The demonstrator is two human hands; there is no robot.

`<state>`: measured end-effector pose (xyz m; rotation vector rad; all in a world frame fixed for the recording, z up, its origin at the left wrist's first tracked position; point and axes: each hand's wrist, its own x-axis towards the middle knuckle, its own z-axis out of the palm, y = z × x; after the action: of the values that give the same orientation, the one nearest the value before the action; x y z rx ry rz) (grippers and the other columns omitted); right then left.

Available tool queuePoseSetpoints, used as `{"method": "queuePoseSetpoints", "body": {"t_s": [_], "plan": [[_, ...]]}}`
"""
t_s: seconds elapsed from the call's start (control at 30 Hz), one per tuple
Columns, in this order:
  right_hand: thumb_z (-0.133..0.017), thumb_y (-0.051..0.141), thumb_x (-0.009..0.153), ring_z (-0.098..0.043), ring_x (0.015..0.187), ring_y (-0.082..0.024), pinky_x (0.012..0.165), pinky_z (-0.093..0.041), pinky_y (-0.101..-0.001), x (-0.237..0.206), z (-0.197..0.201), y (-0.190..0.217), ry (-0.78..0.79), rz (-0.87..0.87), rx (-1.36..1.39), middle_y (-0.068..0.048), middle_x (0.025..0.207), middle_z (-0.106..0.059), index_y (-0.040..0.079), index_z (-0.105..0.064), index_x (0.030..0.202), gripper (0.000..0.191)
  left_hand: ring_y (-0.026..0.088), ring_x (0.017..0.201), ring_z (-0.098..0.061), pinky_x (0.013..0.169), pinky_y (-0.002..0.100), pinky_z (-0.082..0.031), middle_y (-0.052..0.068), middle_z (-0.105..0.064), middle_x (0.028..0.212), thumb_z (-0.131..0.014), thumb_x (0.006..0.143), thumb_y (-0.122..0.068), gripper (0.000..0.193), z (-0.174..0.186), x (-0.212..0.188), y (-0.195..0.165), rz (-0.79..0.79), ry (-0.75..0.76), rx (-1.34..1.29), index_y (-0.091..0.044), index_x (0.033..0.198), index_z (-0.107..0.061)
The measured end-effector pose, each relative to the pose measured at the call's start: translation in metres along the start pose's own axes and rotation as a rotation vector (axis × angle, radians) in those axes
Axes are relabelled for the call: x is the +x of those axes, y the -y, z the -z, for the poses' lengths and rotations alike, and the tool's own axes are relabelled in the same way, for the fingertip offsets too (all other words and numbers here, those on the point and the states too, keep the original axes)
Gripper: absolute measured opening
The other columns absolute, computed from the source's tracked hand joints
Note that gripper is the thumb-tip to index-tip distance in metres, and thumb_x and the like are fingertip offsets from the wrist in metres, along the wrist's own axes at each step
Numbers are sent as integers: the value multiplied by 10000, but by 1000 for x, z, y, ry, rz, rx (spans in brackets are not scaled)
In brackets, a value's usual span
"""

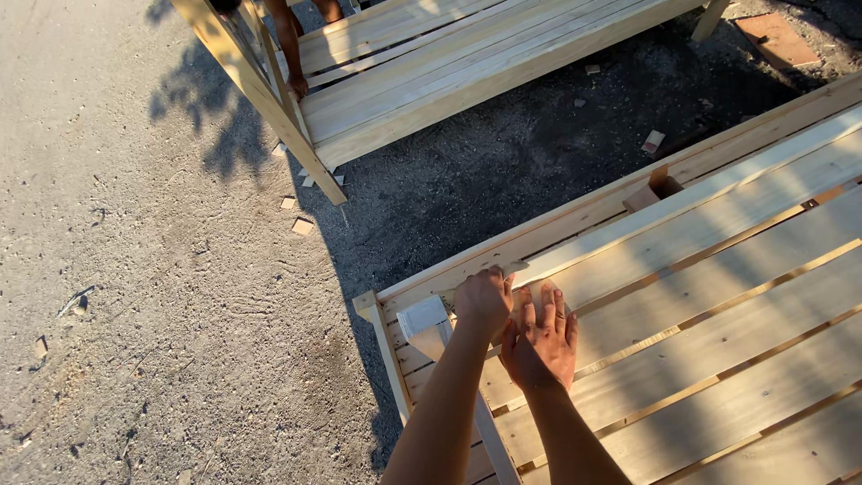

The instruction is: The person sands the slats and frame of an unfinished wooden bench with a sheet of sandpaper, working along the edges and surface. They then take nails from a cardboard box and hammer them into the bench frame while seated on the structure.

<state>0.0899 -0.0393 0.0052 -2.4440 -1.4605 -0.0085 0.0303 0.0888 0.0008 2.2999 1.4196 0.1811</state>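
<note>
My left hand (483,299) is curled into a grip at the near-left corner of a pale wooden slatted frame (718,296), closed on the end of a long light slat (682,199) that lies along the frame's far rail. My right hand (541,337) lies flat beside it, fingers spread, pressing on a slat. A short wooden block (422,319) stands at the corner just left of my left hand.
A second slatted wooden frame (431,63) stands across the dirt ground at the top; another person's hand (296,85) rests on its angled leg. Small wood offcuts (302,226) lie scattered on the gravel. A reddish tile (777,38) lies at the top right.
</note>
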Motion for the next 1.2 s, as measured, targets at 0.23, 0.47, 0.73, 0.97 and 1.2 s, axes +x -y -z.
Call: {"method": "queuePoseSetpoints", "body": {"t_s": [0.23,0.47,0.73,0.97,1.2], "plan": [[-492,385,921,-245,1533,-314,1219,-190,-533,-2,5,3,-29,30,48,-151,1629,-321,174,-438,1525,642,374,903,-722,726,476,-575,222,-718,1045,-566,910,-316,476,3,-28,9,-94,-283,201,59,1202,-610],[-514,384,888,-248,1519,-326,1197,-207,-539,0,13,9,-23,28,40,-167,1608,-325,159,-437,1521,676,367,1071,-688,928,493,-523,161,-718,1180,-496,1031,-368,369,17,-10,-13,65,-49,-31,-72,1164,-670],[-508,374,912,-271,1515,-330,1201,-209,-555,-5,12,12,-51,22,69,-156,1619,-326,159,-446,1522,650,409,1239,-596,1006,505,-468,229,-622,1379,-604,880,-273,568,8,-54,7,-205,-416,208,27,1361,-581],[-527,394,887,-247,1538,-320,1217,-202,-540,-3,14,10,4,13,-12,-152,1632,-315,161,-415,1533,696,338,1213,-652,1036,464,-501,127,-656,1388,-521,1016,-304,433,28,-11,-30,96,37,-121,-90,1385,-591],[-575,563,852,-132,1537,-295,1197,-151,-519,1,14,11,152,11,-97,-123,1671,-179,187,-223,1587,898,352,1335,-561,1128,495,-402,153,-590,1467,-556,963,-239,486,4,-45,-18,-302,-366,-33,-65,1415,-587]]}}
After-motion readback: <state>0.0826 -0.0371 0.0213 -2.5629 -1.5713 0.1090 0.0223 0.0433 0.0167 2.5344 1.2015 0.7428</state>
